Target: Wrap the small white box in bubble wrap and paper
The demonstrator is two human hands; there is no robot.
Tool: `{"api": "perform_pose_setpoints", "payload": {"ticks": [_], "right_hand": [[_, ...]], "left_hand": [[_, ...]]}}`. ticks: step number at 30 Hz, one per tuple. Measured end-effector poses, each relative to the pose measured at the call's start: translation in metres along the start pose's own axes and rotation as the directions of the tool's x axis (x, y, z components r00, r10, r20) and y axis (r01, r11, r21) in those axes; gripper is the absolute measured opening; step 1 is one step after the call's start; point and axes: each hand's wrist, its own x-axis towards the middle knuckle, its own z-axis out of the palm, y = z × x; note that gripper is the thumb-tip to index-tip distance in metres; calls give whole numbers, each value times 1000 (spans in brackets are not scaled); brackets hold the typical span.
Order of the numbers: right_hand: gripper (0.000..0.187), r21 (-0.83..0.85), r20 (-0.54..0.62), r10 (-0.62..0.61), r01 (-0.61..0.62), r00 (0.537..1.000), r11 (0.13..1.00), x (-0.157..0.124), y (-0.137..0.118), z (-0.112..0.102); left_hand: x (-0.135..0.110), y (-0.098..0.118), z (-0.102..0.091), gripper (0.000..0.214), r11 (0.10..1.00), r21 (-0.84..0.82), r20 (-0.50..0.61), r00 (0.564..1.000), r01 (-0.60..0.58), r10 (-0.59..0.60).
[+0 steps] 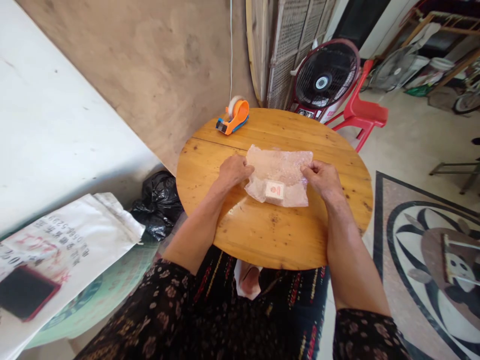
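Note:
A sheet of bubble wrap (279, 162) lies spread on the round wooden table (273, 235). On its near edge rests a small white box (274, 190) with a red print on top. My left hand (236, 170) pinches the wrap's left edge, thumb and fingers together. At the opposite edge my right hand (323, 176) pinches the wrap in the same way. Neither hand touches the box, which sits between them, nearer to me.
An orange tape dispenser (236, 115) with a roll stands at the table's far left. Beyond the table are a fan (324, 75) and a red chair (363, 110). To the left lie a black plastic bag (159, 202), a white sack (75, 240) and a phone (28, 291).

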Motion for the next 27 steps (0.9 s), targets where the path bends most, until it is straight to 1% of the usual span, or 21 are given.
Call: {"api": "perform_pose_setpoints", "payload": {"ticks": [2, 5, 8, 9, 10, 12, 14, 16, 19, 20, 22, 23, 25, 27], "right_hand": [[24, -52, 1, -1, 1, 1000, 999, 0, 0, 0], [21, -193, 28, 26, -20, 999, 981, 0, 1, 0], [13, -290, -14, 42, -44, 999, 956, -1, 0, 0], [11, -290, -33, 34, -42, 999, 956, -1, -1, 0], [12, -282, -48, 25, -37, 999, 959, -2, -2, -1], [16, -263, -65, 11, -27, 998, 964, -3, -4, -1], [19, -253, -70, 5, -23, 998, 967, -3, -5, -1], [19, -249, -79, 8, -27, 997, 968, -3, -6, 0], [19, -242, -104, 11, -36, 995, 970, -3, -6, 1], [20, -236, -115, 9, -36, 993, 971, -3, -6, 1], [21, -215, -136, 5, -34, 991, 976, -2, -5, 0], [21, -207, -146, 3, -34, 989, 978, -2, -5, 0], [21, -206, -158, 0, -33, 987, 978, -2, -4, 0], [19, -214, -154, 6, -39, 988, 976, -1, -4, 0]], "left_hand": [[1, -2, 0, 21, 997, 74, 20, 999, 24, -26], [3, -4, 1, 18, 988, 151, 47, 998, 22, -30], [1, -3, 4, 9, 986, 165, 39, 999, 12, -18], [0, -3, 6, 7, 988, 154, 24, 1000, 4, -7], [-1, -2, 7, 11, 991, 135, 5, 1000, -13, 12], [-4, 0, 10, 25, 994, 83, -42, 997, -67, 71], [-5, 2, 11, 34, 992, 36, -95, 988, -119, 122], [-6, 4, 11, 29, 991, 21, -129, 983, -130, 131], [-4, 6, 9, 6, 995, 31, -137, 985, -98, 102], [-4, 7, 7, 9, 995, 21, -133, 986, -94, 96], [-5, 8, 4, 18, 993, -50, -114, 989, -103, 97], [-5, 9, 1, 21, 987, -115, -91, 991, -109, 99], [-8, 11, -5, 25, 951, -296, 2, 995, -92, 97], [-12, 12, -12, 25, 882, -470, 138, 984, -34, 112]]}}
